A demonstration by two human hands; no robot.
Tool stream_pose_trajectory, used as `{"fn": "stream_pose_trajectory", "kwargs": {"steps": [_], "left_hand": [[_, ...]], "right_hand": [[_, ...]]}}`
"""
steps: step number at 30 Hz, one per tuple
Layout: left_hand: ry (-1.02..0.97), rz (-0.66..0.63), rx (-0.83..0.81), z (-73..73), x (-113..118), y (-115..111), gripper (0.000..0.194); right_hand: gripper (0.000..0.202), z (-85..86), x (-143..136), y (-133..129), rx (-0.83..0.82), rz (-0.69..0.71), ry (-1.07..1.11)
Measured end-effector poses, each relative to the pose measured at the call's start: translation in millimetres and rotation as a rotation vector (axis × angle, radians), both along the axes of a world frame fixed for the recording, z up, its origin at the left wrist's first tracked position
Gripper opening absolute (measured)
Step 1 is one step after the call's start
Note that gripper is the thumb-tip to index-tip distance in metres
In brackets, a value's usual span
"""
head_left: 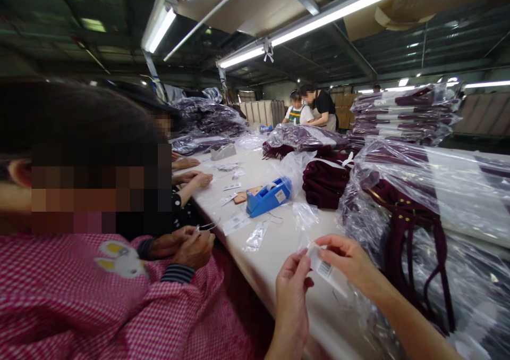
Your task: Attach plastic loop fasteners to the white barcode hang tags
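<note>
In front of me, above the table's near edge, both hands pinch a small clear plastic bag [324, 269] with a white barcode label. My left hand [294, 283] grips its left edge between thumb and fingers. My right hand [347, 259] has fingers closed on its upper part, partly covering it. Flat clear bags [306, 216] lie just beyond my hands. Farther left are a white tag with a string [256, 236] and a printed label sheet [236, 223]. A blue tape dispenser [269, 198] stands behind them.
Plastic-wrapped maroon garments [418, 190] fill the right side, with a taller stack [402, 112] behind. A folded maroon garment [326, 182] sits mid-table. To my left, a co-worker in a pink checked smock [191, 323] handles a small stringed item. Other people work farther along the white table [255, 285].
</note>
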State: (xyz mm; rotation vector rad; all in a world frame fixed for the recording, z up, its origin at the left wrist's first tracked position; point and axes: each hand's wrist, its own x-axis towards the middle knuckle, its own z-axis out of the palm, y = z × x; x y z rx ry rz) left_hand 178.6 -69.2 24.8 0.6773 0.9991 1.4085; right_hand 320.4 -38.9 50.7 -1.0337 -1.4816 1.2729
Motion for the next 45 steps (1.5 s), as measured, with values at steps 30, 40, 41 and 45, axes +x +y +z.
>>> {"fn": "stream_pose_trajectory", "kwargs": {"steps": [30, 40, 41, 45], "left_hand": [[-0.437, 0.173, -0.124, -4.6, 14.4, 15.7, 0.017], [-0.177, 0.196, -0.075, -18.2, 9.2, 14.6, 0.03], [-0.146, 0.194, -0.056, -18.6, 8.3, 14.4, 0.03], [-0.125, 0.179, -0.026, -15.6, 8.3, 10.5, 0.03]], "right_hand": [[0.014, -10.2, -12.0, -4.8, 0.059, -0.065, -0.182], [0.012, -7.3, -11.2, -4.3, 0.015, -0.043, -0.152], [0.012, -6.2, -10.9, -4.8, 0.013, -0.029, -0.144], [0.012, -3.1, -10.1, -6.5, -0.009, 0.003, -0.129]]}}
